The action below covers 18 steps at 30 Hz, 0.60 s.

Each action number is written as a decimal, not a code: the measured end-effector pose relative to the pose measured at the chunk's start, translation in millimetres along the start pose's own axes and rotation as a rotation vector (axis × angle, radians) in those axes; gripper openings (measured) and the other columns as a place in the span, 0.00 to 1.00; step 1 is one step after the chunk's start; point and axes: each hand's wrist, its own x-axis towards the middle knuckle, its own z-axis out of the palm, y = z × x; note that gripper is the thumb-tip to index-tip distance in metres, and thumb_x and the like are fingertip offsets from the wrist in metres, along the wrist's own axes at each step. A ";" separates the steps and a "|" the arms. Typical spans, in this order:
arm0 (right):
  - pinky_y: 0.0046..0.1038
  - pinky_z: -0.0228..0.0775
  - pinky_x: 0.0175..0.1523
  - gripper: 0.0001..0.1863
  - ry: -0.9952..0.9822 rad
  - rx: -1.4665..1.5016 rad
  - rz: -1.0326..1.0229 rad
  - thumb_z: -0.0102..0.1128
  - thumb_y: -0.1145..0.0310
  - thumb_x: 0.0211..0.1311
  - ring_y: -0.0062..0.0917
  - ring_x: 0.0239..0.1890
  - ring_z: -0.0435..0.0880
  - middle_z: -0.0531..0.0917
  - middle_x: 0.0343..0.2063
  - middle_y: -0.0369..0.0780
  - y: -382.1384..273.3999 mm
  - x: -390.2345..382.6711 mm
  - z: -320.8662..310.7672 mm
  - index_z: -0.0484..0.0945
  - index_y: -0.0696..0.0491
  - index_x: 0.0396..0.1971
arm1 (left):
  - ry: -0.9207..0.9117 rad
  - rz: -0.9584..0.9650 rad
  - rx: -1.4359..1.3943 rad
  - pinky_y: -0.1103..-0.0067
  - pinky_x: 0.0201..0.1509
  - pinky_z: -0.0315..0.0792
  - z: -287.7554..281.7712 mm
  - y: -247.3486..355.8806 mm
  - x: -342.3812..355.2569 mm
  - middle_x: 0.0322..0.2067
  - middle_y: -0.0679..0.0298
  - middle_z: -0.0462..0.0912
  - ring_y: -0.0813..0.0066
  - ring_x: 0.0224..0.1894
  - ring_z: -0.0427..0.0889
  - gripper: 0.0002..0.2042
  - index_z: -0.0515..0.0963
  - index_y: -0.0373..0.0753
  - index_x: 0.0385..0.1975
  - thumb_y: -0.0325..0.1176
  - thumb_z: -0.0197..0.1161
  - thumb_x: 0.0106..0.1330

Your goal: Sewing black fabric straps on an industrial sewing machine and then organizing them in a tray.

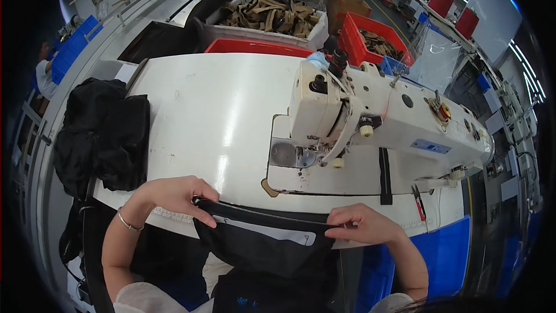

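Observation:
A black fabric piece (260,249) with a metal zipper (272,213) along its top edge is stretched between my hands at the table's front edge. Below the zipper, a pale grey strip (272,232) shows on the cloth. My left hand (179,193) pinches the zipper's left end between thumb and fingers. At the opposite end, my right hand (364,224) grips the top corner the same way. The lower part of the cloth hangs toward my lap. Just beyond it stands a white sewing machine (399,117), its needle area apart from the fabric.
Folded black cloth (104,136) is piled on the table's left side. A black strip (385,177) and red-handled thread snips (419,204) lie at right. Behind the table are a white bin (315,37) of tan straps and a red crate (347,32). Blue bins (437,261) stand below right.

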 end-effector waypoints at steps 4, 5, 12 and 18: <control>0.21 0.58 0.29 0.12 0.204 -0.179 -0.086 0.63 0.67 0.56 0.17 0.25 0.67 0.74 0.24 0.33 4.7 -18.6 -1.8 0.75 0.59 0.20 | 0.250 0.121 -0.243 0.78 0.29 0.65 7.9 23.7 1.6 0.19 0.62 0.73 0.70 0.25 0.71 0.12 0.75 0.34 0.25 0.36 0.68 0.53; 0.22 0.61 0.34 0.11 0.303 -0.186 -0.114 0.63 0.68 0.55 0.20 0.29 0.69 0.77 0.28 0.34 4.6 -24.3 -0.1 0.76 0.58 0.20 | 0.435 0.130 -0.273 0.80 0.28 0.65 10.8 27.6 9.6 0.21 0.62 0.73 0.70 0.22 0.69 0.11 0.74 0.33 0.24 0.33 0.67 0.55; 0.46 0.52 0.60 0.52 0.676 -0.909 -0.363 0.72 0.58 0.36 0.48 0.59 0.58 0.61 0.56 0.51 -3.4 -29.3 41.6 0.52 0.59 0.62 | 0.831 0.077 0.335 0.65 0.39 0.67 36.4 99.4 31.2 0.37 0.55 0.76 0.54 0.37 0.70 0.15 0.66 0.30 0.22 0.17 0.65 0.35; 0.35 0.68 0.49 0.21 0.474 -0.741 -0.272 0.63 0.68 0.43 0.34 0.50 0.71 0.73 0.39 0.44 -1.4 -31.4 58.2 0.73 0.59 0.39 | 0.739 0.402 0.152 0.68 0.41 0.73 58.5 133.1 28.9 0.40 0.56 0.75 0.57 0.40 0.75 0.14 0.71 0.36 0.39 0.21 0.62 0.51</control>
